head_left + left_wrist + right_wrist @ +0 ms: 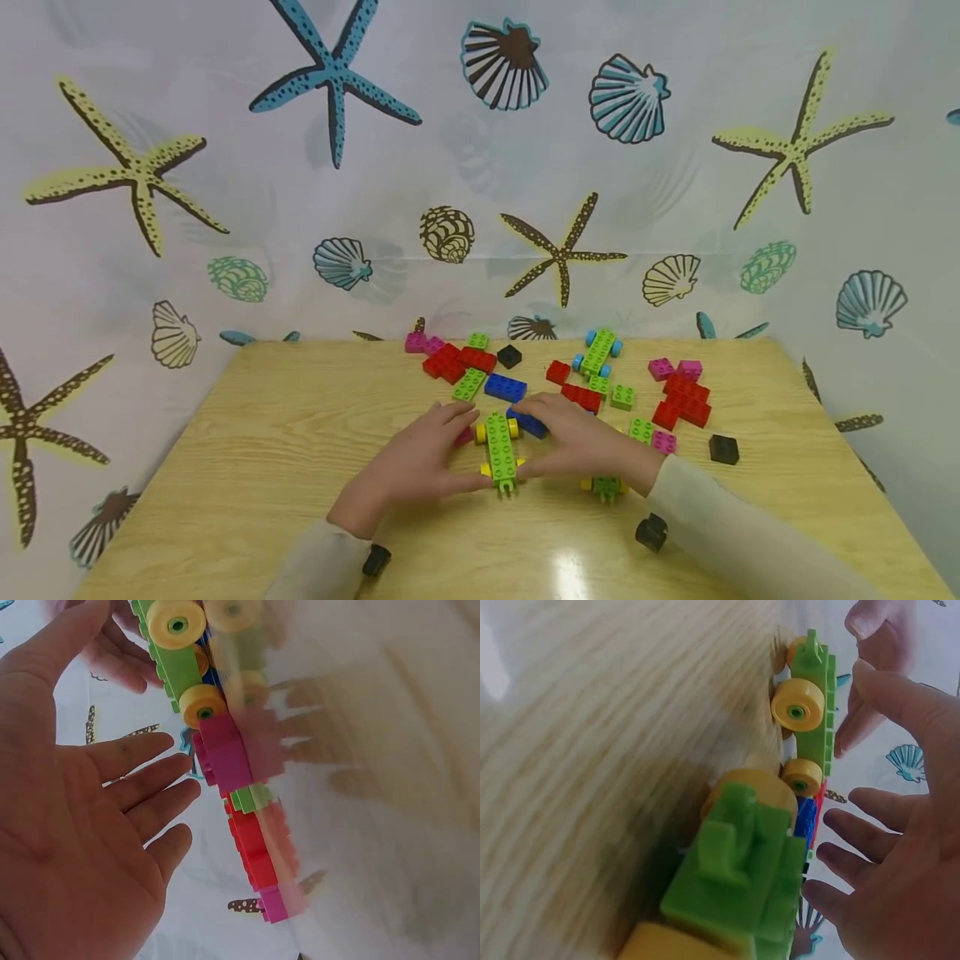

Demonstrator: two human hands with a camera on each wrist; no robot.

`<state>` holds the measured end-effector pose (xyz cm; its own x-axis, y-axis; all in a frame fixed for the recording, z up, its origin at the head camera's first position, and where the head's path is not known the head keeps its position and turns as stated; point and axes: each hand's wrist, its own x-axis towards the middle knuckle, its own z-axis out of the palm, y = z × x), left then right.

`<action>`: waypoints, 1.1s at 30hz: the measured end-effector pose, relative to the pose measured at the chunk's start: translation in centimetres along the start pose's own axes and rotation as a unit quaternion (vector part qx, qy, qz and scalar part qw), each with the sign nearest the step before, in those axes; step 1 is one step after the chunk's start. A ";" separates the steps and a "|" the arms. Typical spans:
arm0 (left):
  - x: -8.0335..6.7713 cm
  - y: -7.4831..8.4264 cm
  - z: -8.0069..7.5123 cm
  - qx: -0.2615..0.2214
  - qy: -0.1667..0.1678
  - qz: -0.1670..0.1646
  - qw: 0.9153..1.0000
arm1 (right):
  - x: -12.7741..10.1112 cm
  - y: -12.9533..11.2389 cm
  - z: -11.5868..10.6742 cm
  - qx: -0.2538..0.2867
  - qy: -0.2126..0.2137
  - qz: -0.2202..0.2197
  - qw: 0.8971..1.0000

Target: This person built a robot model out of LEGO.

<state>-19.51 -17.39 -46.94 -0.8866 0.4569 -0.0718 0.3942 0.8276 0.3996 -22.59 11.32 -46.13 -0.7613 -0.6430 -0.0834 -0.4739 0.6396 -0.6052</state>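
A green toy car base (500, 450) with yellow wheels and a studded top stands on the table between the two hands. My left hand (423, 458) is on its left, fingers spread and thumb near a front wheel. In the left wrist view that hand (97, 802) has loose fingers and an empty palm, beside a pink brick (225, 754). On the car's other side my right hand (577, 442) hovers, its thumb close to a wheel; whether it touches is unclear. The right wrist view shows loose fingers. Under that wrist stands a second green car base (606, 486), partly hidden.
Behind the hands lie blue bricks (506, 387), red bricks (444, 363) and a black brick (509, 357). A green car base with blue wheels (598, 353) stands farther back. Rightward are more red bricks (684, 398) and a black brick (723, 449). A patterned curtain (390, 283) backs the table.
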 end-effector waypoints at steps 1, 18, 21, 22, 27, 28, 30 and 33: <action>0.1 0.1 0.0 -0.001 -0.001 0.001 1.000 | 0.2 -0.1 0.2 0.002 -0.004 -0.001 1.000; 1.2 1.0 -0.4 0.019 -0.019 0.014 1.000 | 1.7 -1.2 1.1 0.009 -0.016 0.013 1.000; 1.3 1.2 -0.4 0.026 -0.019 0.016 0.999 | 1.7 -1.2 1.2 -0.001 -0.017 0.020 1.000; 1.3 1.3 -0.4 0.030 -0.017 0.019 0.999 | 1.7 -1.2 1.3 -0.003 -0.018 0.021 1.000; 1.1 1.9 -0.5 0.056 -0.012 0.037 0.998 | 1.2 -1.4 1.5 -0.005 -0.016 0.018 1.000; 1.0 2.1 -0.5 0.058 -0.011 0.043 0.997 | 1.0 -1.4 1.5 -0.003 -0.015 0.018 1.000; 0.8 2.5 -0.4 0.060 -0.012 0.049 0.997 | 0.5 -1.5 1.6 0.000 -0.012 0.017 1.000; 0.3 3.1 -0.3 0.057 -0.016 0.053 0.997 | -0.2 -1.6 1.7 0.004 -0.010 0.016 1.000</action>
<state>-18.64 -14.73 -45.45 -0.8309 0.5527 -0.0645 0.5121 0.8049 0.2998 -20.95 9.67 -46.48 -0.7670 -0.6308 -0.1176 -0.4464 0.6562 -0.6084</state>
